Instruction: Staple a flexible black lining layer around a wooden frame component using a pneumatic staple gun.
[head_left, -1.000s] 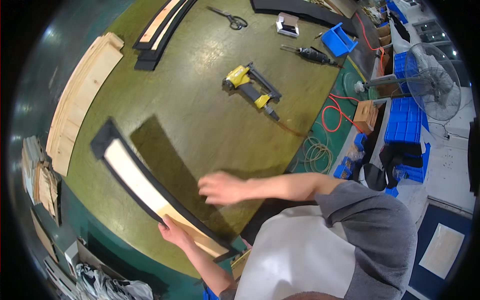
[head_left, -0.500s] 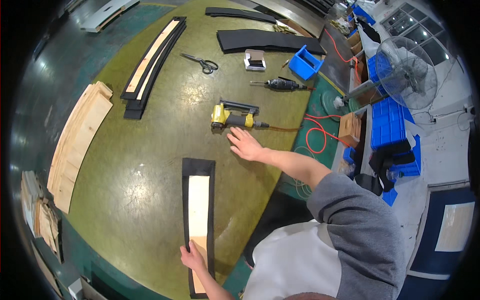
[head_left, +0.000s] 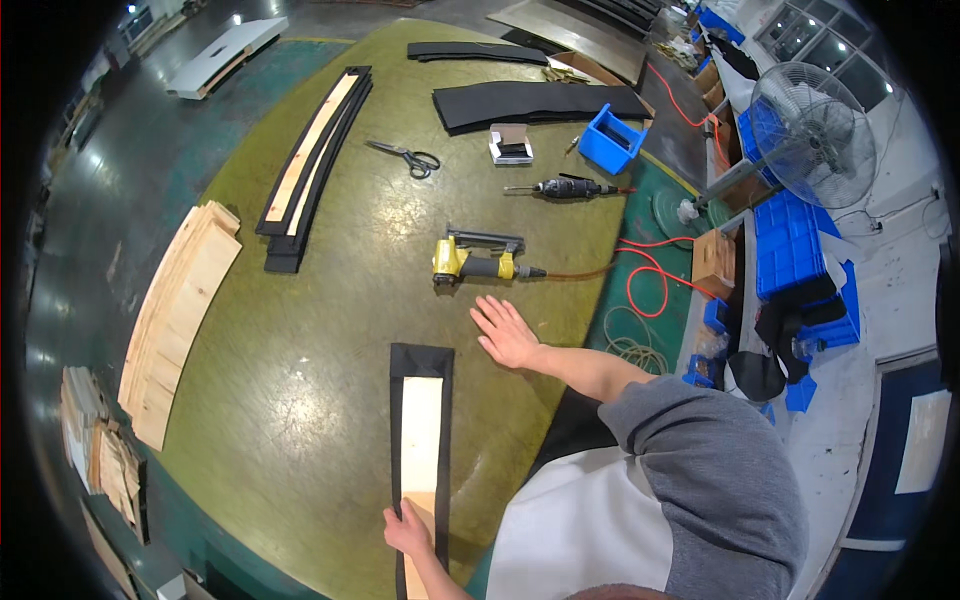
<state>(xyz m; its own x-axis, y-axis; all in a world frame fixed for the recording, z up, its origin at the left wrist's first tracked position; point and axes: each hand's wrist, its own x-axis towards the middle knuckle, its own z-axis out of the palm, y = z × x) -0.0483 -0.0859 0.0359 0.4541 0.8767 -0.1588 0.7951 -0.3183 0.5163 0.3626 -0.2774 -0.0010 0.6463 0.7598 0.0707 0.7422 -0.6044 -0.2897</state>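
Observation:
A long wooden strip (head_left: pixel 420 430) lies on black fabric (head_left: pixel 421 360) that shows as a border around it, at the near side of the table. Over its left edge my left hand (head_left: pixel 408 532) is closed, thumb on top, low in the picture. My right hand (head_left: pixel 508 335) rests palm down on the table with its fingers spread, holding nothing. Just beyond those fingertips lies a yellow and black pneumatic staple gun (head_left: pixel 478 264), its hose running right. Nothing touches the gun.
Curved wooden boards (head_left: pixel 180 325) are stacked at the left edge. Farther off lie black-edged strips (head_left: pixel 318 165), scissors (head_left: pixel 408 158), an air screwdriver (head_left: pixel 565 188), a small white box (head_left: pixel 511 146), a blue bin (head_left: pixel 611 140) and black padded pieces (head_left: pixel 540 106). A fan (head_left: pixel 815 128) stands right.
The whole view has shifted, so things appear lower and farther right. My right hand has drawn back a little from the staple gun. My left hand stays on the strip.

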